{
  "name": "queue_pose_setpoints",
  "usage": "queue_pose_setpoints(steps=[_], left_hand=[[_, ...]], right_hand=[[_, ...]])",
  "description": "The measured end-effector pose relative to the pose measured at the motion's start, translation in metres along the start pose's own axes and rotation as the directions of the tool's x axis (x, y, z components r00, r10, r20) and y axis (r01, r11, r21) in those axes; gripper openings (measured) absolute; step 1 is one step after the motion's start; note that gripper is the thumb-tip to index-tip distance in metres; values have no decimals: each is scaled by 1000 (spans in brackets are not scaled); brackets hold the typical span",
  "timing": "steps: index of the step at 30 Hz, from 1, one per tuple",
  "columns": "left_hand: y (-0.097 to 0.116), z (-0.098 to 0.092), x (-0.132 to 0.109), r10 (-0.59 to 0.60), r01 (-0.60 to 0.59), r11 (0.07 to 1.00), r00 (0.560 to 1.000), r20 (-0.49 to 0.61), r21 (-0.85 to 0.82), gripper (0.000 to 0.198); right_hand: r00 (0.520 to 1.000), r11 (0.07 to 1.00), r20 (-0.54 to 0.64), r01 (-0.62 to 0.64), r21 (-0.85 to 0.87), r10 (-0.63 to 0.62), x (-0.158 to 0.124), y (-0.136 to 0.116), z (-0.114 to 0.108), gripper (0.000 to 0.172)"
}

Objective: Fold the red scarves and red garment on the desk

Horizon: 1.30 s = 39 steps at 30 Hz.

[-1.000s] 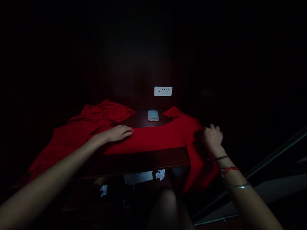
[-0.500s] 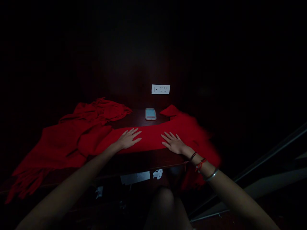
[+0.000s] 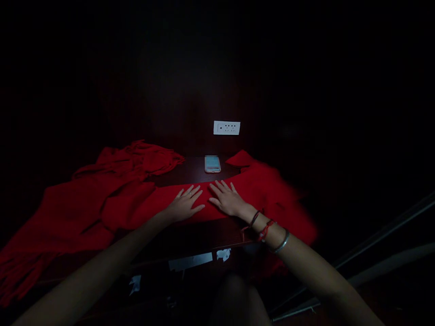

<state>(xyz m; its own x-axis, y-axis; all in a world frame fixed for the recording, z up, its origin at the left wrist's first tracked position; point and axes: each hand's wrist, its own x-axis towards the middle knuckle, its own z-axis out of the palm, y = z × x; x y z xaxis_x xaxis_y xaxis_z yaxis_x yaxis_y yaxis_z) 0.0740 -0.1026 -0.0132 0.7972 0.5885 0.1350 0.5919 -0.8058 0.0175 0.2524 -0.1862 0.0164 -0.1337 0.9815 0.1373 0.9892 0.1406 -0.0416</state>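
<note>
A large red cloth (image 3: pixel 102 203) lies spread over a dark wooden table (image 3: pixel 200 233), bunched at the back left and hanging off both sides. My left hand (image 3: pixel 185 204) rests flat on the cloth near the table's middle, fingers spread. My right hand (image 3: pixel 227 198) lies flat on the cloth just beside it, fingers stretched out, almost touching the left. Bracelets circle my right wrist. Neither hand holds anything.
A small phone (image 3: pixel 212 163) lies on bare tabletop behind my hands. A white wall socket plate (image 3: pixel 226 127) is on the dark wall above it. Scraps of white paper (image 3: pixel 190 261) lie under the table. My knee (image 3: pixel 234 294) is below. The room is very dark.
My right hand let go of the cloth's right end, opened flat and slid left across the cloth until it lay beside my left hand. The left hand spread its fingers.
</note>
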Motion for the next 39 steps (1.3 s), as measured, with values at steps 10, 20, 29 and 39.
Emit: queue_pose_setpoints(steps=[10,20,29,39], left_hand=[[-7,5,1,-169,173,984,979,111,-31,72],[-7,2,1,-172,177,984,977,128,-27,71],[-10,5,4,-152,154,986,987,47,-58,69],[-21,6,8,-279,282,959,955,100,-18,55]], right_hand=[[959,907,-21,-276,-318,284,-22,111,2,50],[848,793,-187,-530,-302,496,-56,188,-9,51],[875,843,-308,-459,-280,374,-47,160,-35,44],[992,994,117,34,102,-46,12,13,18,55]])
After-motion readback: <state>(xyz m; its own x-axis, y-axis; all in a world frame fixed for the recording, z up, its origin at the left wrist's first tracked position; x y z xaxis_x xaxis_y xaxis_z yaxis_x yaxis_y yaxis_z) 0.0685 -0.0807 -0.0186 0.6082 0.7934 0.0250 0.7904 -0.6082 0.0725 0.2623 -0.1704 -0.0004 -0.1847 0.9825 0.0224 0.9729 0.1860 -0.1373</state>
